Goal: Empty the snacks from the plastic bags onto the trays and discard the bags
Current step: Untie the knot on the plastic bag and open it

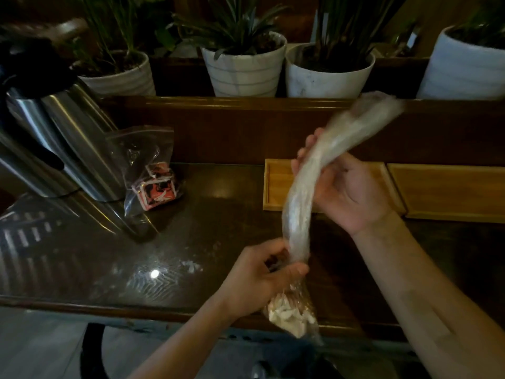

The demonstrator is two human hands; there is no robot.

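- Bag (296, 212): clear plastic, twisted into a long rope, held in the air between both hands above the near edge of the table (191, 214).
- Snacks (287, 315): pale pieces gathered in the bag's lower end, hanging just below the left hand, over the table edge.
- Left hand (262, 272): closed around the bag's twisted neck, thumb and fingers pinching it just above the snacks.
- Right hand (341, 187): palm toward the camera, fingers curled around the upper part of the twisted bag; the bag's free end extends up and away beyond this hand, motion-blurred.
- Tray (276, 187): wooden, empty in its visible part, directly behind the right hand.
- Second tray (448, 192): wooden, empty, just right of the first tray, edges almost touching.
- Second bag (150, 170): clear zip type with red-and-white packets inside, resting on the table well to the left of the left hand.
- Flasks (68, 143): steel, just beside the second bag on its left.
- Plant pots (246, 69): white, in a row beyond the table's raised back.
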